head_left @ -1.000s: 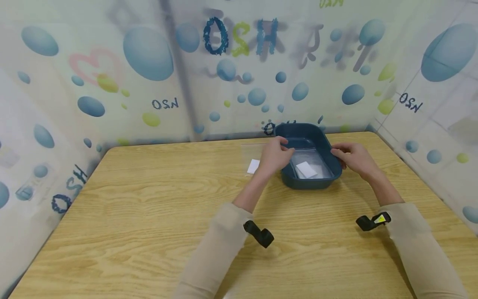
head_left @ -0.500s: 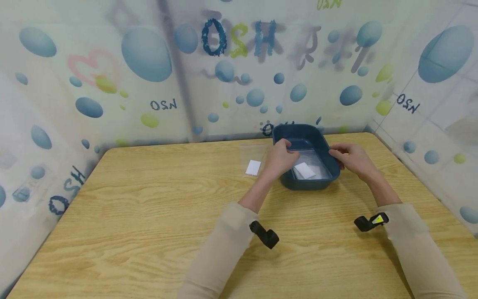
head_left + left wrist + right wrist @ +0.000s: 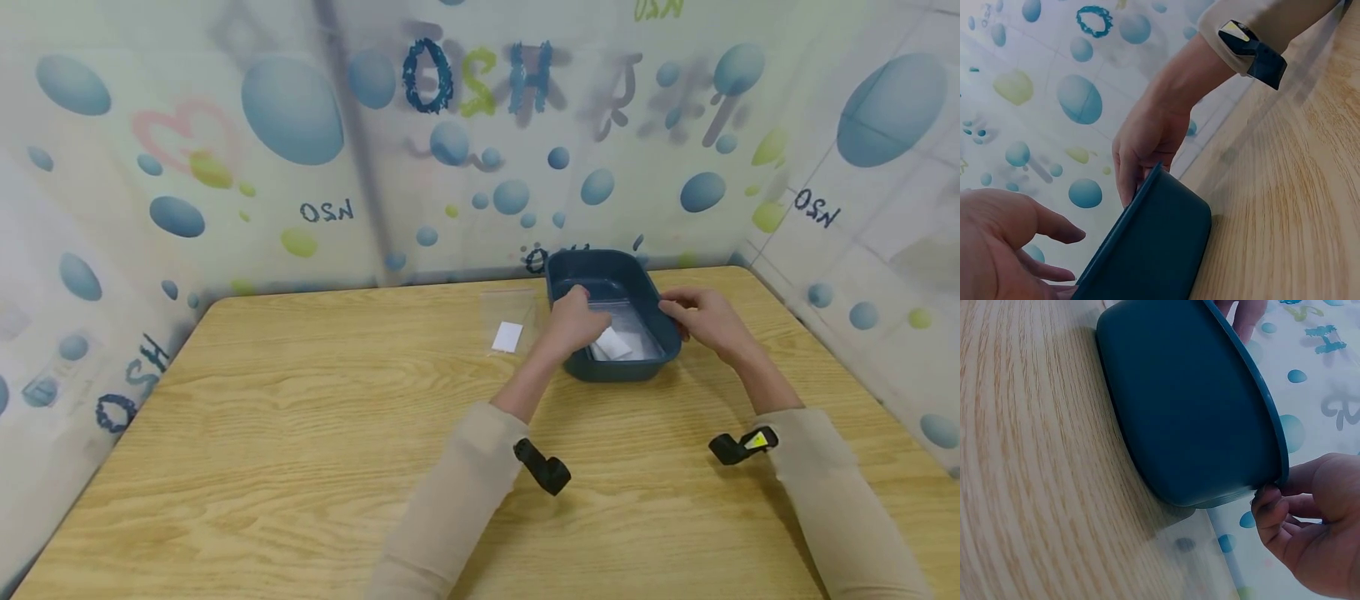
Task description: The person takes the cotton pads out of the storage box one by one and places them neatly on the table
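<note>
A dark blue plastic basin (image 3: 617,372) stands on the table against the back wall. Clear plastic bags (image 3: 633,319) lie inside it, with folded white pieces (image 3: 615,343) among them. My left hand (image 3: 574,325) reaches over the basin's left side, thumb and fingers spread, the fingertips down inside near the white pieces. In the left wrist view that hand's thumb (image 3: 1063,230) is held apart from the fingers, whose tips pass behind the rim. My right hand (image 3: 708,321) pinches the basin's right rim, thumb inside and fingers curled under the edge, as the right wrist view shows.
Left of the basin a flat clear bag (image 3: 517,302) with a white card (image 3: 507,337) lies on the wooden table (image 3: 315,433). A wall sheet (image 3: 450,200) printed with blue bubbles rises right behind the table's back edge.
My left hand has moved right and lower into the basin, uncovering the flat bag and white card beside it. The right hand keeps its grip on the rim.
</note>
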The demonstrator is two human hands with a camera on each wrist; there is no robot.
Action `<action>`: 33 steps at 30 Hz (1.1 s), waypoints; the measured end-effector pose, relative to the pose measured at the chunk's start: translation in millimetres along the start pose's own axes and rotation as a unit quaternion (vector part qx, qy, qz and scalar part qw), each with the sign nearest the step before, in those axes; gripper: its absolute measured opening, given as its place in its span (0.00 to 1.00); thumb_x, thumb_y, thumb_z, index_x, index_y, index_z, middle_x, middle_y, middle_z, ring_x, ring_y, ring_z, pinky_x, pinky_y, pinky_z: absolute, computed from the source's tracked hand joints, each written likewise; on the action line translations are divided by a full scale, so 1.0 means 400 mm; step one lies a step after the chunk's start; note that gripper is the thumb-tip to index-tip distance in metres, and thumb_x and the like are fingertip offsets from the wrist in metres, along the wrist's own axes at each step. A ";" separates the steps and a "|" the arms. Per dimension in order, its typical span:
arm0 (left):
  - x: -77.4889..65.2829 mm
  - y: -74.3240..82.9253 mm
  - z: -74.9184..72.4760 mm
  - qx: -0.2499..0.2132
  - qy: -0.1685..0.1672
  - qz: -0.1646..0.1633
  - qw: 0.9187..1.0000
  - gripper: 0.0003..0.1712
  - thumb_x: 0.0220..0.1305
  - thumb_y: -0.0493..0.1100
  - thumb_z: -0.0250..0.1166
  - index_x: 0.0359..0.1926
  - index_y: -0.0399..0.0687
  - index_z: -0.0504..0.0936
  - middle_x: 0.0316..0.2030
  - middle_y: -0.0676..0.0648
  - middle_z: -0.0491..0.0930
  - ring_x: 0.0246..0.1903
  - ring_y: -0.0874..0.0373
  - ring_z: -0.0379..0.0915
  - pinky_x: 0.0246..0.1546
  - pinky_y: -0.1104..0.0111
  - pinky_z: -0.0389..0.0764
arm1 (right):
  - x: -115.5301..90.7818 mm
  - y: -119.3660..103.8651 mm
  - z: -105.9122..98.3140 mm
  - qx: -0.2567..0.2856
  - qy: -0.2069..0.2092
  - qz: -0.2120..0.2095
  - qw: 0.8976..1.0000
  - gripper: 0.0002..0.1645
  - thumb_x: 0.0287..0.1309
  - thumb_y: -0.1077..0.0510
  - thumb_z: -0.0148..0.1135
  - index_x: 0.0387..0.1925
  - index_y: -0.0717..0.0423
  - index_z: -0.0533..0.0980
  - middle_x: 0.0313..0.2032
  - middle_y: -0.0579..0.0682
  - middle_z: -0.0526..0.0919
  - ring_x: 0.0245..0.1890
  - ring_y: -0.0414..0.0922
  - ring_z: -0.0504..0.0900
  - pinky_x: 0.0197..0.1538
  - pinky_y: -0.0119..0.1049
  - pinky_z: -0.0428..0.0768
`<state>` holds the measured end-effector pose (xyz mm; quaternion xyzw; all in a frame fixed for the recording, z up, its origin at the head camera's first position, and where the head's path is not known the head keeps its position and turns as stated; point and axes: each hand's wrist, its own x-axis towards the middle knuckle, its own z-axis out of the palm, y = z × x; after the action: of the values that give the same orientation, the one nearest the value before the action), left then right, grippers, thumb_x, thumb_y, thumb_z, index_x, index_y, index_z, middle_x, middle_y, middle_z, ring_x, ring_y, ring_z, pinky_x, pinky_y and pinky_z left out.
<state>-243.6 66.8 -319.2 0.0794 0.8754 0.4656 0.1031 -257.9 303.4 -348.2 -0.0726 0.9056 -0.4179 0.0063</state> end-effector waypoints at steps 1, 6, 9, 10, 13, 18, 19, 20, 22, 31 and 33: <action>0.001 -0.001 0.001 -0.003 -0.007 -0.003 1.000 0.32 0.69 0.41 0.59 0.71 0.36 0.64 0.61 0.39 0.74 0.40 0.51 0.69 0.41 0.61 0.74 | 0.000 0.000 0.000 0.000 -0.001 0.000 1.000 0.26 0.77 0.53 0.52 0.60 0.73 0.72 0.29 0.52 0.76 0.24 0.41 0.73 0.30 0.37 0.77; 0.010 -0.005 0.012 -0.004 -0.037 -0.023 0.999 0.41 0.69 0.39 0.57 0.78 0.37 0.52 0.50 0.39 0.72 0.28 0.53 0.64 0.35 0.62 0.70 | 0.002 -0.004 0.003 0.006 -0.005 -0.007 1.000 0.26 0.76 0.54 0.52 0.60 0.74 0.72 0.31 0.54 0.76 0.24 0.41 0.73 0.30 0.37 0.77; 0.020 -0.009 0.023 0.011 -0.039 -0.028 0.999 0.44 0.69 0.39 0.57 0.79 0.38 0.46 0.43 0.40 0.74 0.23 0.55 0.61 0.30 0.64 0.69 | 0.004 -0.004 0.005 0.010 -0.007 -0.010 1.000 0.26 0.76 0.54 0.52 0.60 0.74 0.72 0.32 0.55 0.76 0.24 0.40 0.73 0.30 0.36 0.77; 0.023 -0.010 0.026 0.016 -0.037 -0.029 0.999 0.44 0.69 0.39 0.57 0.79 0.37 0.46 0.40 0.41 0.74 0.22 0.56 0.61 0.28 0.64 0.69 | 0.005 -0.004 0.005 0.009 -0.008 -0.008 1.000 0.26 0.76 0.54 0.52 0.60 0.75 0.72 0.33 0.56 0.77 0.24 0.40 0.73 0.30 0.36 0.77; 0.030 -0.013 0.034 0.028 -0.028 -0.028 0.999 0.44 0.69 0.40 0.58 0.79 0.36 0.46 0.36 0.42 0.75 0.20 0.56 0.63 0.25 0.65 0.68 | 0.007 -0.002 0.007 0.010 -0.009 -0.008 1.000 0.26 0.77 0.55 0.52 0.60 0.75 0.72 0.35 0.57 0.77 0.24 0.40 0.74 0.30 0.36 0.77; 0.038 -0.012 0.041 0.036 -0.014 -0.038 0.999 0.43 0.70 0.40 0.59 0.78 0.36 0.48 0.49 0.37 0.77 0.27 0.54 0.71 0.28 0.65 0.71 | 0.005 -0.002 0.009 0.009 -0.008 -0.015 1.000 0.25 0.77 0.55 0.52 0.60 0.75 0.72 0.36 0.58 0.77 0.24 0.41 0.74 0.29 0.37 0.77; 0.039 -0.011 0.042 0.038 -0.012 -0.042 0.998 0.44 0.70 0.41 0.59 0.79 0.37 0.47 0.53 0.36 0.77 0.31 0.53 0.73 0.30 0.65 0.71 | 0.004 -0.002 0.008 0.010 -0.008 -0.016 1.000 0.25 0.76 0.55 0.52 0.60 0.75 0.72 0.36 0.58 0.77 0.24 0.41 0.74 0.29 0.37 0.77; 0.040 -0.010 0.043 0.041 -0.010 -0.047 0.998 0.44 0.70 0.41 0.59 0.79 0.37 0.47 0.58 0.36 0.75 0.36 0.52 0.74 0.33 0.64 0.72 | 0.003 -0.002 0.008 0.009 -0.008 -0.018 1.000 0.25 0.76 0.55 0.52 0.60 0.75 0.72 0.35 0.58 0.77 0.24 0.42 0.74 0.29 0.37 0.77; 0.042 -0.008 0.045 0.043 -0.006 -0.055 0.998 0.44 0.70 0.42 0.59 0.79 0.37 0.46 0.67 0.35 0.68 0.45 0.50 0.74 0.38 0.63 0.74 | 0.002 -0.002 0.007 0.008 -0.007 -0.019 1.000 0.25 0.76 0.55 0.53 0.59 0.74 0.73 0.34 0.57 0.77 0.24 0.42 0.74 0.29 0.37 0.77; 0.054 -0.008 0.050 0.042 -0.013 -0.070 0.997 0.45 0.72 0.43 0.58 0.79 0.37 0.43 0.63 0.33 0.71 0.26 0.55 0.69 0.29 0.65 0.71 | 0.000 0.000 0.006 0.019 -0.009 -0.025 0.999 0.25 0.77 0.56 0.52 0.60 0.75 0.72 0.35 0.58 0.77 0.24 0.43 0.75 0.28 0.37 0.77; 0.057 -0.008 0.049 0.041 -0.021 -0.073 0.996 0.46 0.72 0.43 0.58 0.79 0.37 0.43 0.48 0.37 0.78 0.18 0.58 0.62 0.22 0.67 0.66 | -0.001 0.001 0.005 0.017 -0.007 -0.026 0.999 0.25 0.77 0.56 0.52 0.59 0.75 0.72 0.34 0.57 0.77 0.24 0.43 0.75 0.28 0.38 0.77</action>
<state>-260.9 85.9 -334.9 0.0294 0.8948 0.4188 0.1518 -257.4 302.0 -349.8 -0.0991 0.8960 -0.4328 0.0035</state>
